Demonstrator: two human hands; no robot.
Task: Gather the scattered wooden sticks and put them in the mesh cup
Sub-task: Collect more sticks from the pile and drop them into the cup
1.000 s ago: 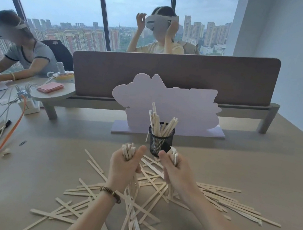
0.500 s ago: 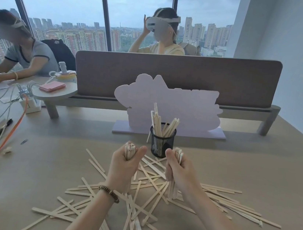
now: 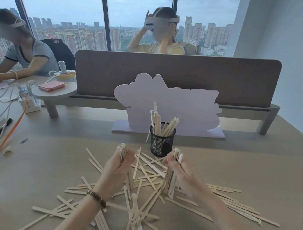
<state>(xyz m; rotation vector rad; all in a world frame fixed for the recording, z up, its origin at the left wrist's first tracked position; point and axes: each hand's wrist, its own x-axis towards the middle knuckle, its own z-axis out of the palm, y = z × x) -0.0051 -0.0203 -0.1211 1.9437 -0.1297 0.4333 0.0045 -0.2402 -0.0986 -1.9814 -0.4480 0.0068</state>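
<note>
Left hand [image 3: 119, 165]: fist closed round an upright bundle [image 3: 123, 149] of sticks, tips poking out above the thumb. Beaded bracelet [image 3: 96, 198] on that wrist.

Right hand [image 3: 179, 171]: fingers curled round a second bundle [image 3: 171, 177], also upright, lower ends down among the pile.

Loose sticks [image 3: 147, 195]: pale, flat, thin, criss-crossed on the table [image 3: 254, 176] under and near both hands, spreading to the right and to the near edge.

Cup [image 3: 161, 141]: black mesh, just beyond the right hand, already part full of sticks standing at slants. Pale cut-out board [image 3: 167, 105] stands behind it.

Against half a second back: both fists sit a little farther apart, grips unchanged, the cup's load the same.
</note>
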